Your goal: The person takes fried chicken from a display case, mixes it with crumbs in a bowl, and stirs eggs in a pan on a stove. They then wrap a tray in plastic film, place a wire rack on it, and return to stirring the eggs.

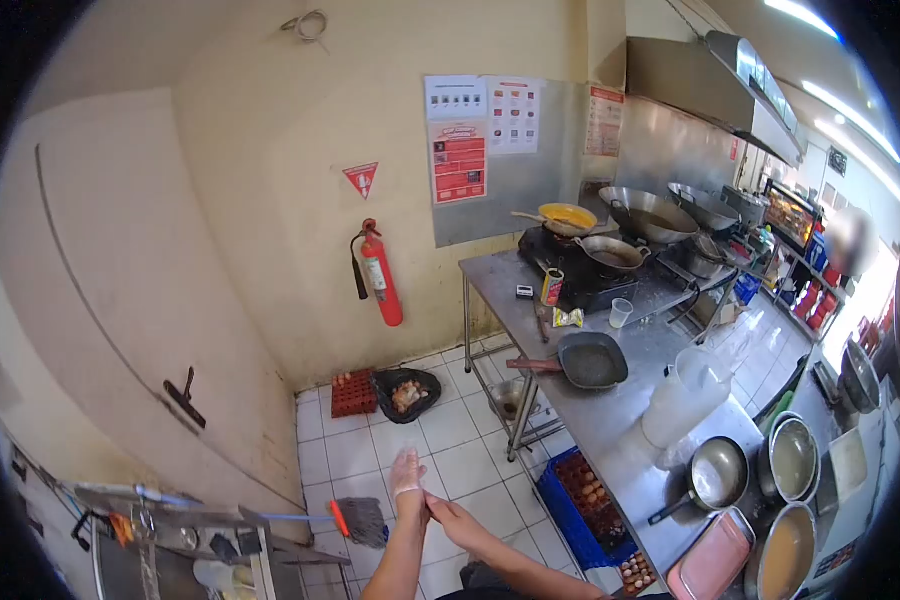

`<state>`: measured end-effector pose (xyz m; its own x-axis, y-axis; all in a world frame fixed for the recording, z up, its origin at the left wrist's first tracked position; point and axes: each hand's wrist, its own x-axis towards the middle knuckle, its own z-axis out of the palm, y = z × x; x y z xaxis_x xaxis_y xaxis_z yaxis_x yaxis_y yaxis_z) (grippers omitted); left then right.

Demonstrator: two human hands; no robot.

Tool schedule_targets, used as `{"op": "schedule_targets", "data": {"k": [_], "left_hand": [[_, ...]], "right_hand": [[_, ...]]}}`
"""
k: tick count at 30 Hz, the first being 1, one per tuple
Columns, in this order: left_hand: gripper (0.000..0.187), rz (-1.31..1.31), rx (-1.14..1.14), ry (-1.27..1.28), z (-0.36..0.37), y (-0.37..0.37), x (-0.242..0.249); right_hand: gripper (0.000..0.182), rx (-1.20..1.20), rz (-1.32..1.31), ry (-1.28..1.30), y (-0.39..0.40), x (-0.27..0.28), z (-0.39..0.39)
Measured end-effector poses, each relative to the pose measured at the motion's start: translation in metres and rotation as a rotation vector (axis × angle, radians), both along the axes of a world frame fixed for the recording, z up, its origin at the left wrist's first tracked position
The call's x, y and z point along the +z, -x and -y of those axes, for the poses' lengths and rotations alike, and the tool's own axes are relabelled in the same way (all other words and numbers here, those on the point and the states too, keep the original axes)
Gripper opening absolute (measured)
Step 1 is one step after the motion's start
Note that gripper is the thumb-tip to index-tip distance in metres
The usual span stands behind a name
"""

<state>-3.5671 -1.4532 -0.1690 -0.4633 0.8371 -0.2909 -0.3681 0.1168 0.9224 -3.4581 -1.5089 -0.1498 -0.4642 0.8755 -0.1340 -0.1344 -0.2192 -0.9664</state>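
Note:
My left hand [407, 472] is held out over the tiled floor, wearing a thin clear plastic glove with its fingers stretched out. My right hand [454, 516] is bare and meets the left one at the wrist, its fingers closed at the glove's cuff. How much of the cuff lies between those fingers is hard to make out. Beyond the hands, a black bin bag [407, 394] of eggshells stands on the floor beside a red-brown egg tray [353, 393]. A grey mop head [362, 522] lies left of my hands.
To the right stands a steel table [530, 330] with a square pan [592, 361], a clear plastic jug [682, 395], a frying pan [718, 474] and bowls. Woks [650, 216] sit on the stove behind. A blue egg crate [582, 505] is below. A person [850, 245] stands far right.

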Motion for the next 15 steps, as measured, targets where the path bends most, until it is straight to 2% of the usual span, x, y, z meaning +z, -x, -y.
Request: {"op": "schedule_targets", "data": {"k": [1, 2, 3, 4, 5, 7, 8, 10, 11, 12, 13, 15], "left_hand": [[0.062, -0.014, -0.003, 0.013, -0.015, 0.002, 0.002], [0.063, 0.021, 0.029, -0.068, -0.036, 0.008, 0.008], [0.064, 0.050, 0.057, -0.155, -0.060, 0.015, 0.017], [0.065, 0.095, 0.042, -0.142, -0.063, 0.008, 0.052], [0.065, 0.076, 0.037, -0.142, -0.077, 0.013, 0.062], [0.064, 0.410, -0.022, -0.196, -0.111, 0.019, 0.073], [0.066, 0.378, -0.125, -0.291, -0.126, 0.022, 0.065], [0.066, 0.298, -0.159, -0.225, -0.161, 0.016, 0.062], [0.065, 0.220, -0.190, -0.164, -0.181, 0.011, 0.061], [0.064, 0.201, -0.204, -0.216, -0.200, 0.009, 0.052], [0.061, 0.108, -0.149, -0.211, -0.239, 0.017, 0.018], [0.060, -1.385, -0.315, -0.465, -0.323, 0.056, -0.101]], "right_hand": [[0.048, 0.057, -0.030, 0.065, 0.004, 0.011, -0.015], [0.046, 0.020, -0.106, -0.036, 0.009, 0.029, -0.035], [0.046, 0.016, -0.131, -0.033, 0.011, 0.035, -0.063], [0.044, 0.095, -0.081, -0.032, 0.010, 0.036, -0.088], [0.042, 0.175, -0.026, -0.039, 0.011, 0.047, -0.111], [0.040, 0.100, -0.109, -0.075, 0.015, 0.062, -0.135], [0.039, 0.046, -0.106, -0.027, 0.019, 0.065, -0.152], [0.039, -0.018, -0.106, 0.016, 0.022, 0.060, -0.189], [0.037, -0.008, 0.013, -0.062, 0.018, 0.049, -0.214], [0.036, -0.006, 0.131, -0.138, 0.013, 0.037, -0.237], [0.036, -0.034, 0.122, -0.145, 0.008, 0.042, -0.254], [0.030, -0.064, 0.136, 0.198, 0.001, 0.052, -0.275]]}}
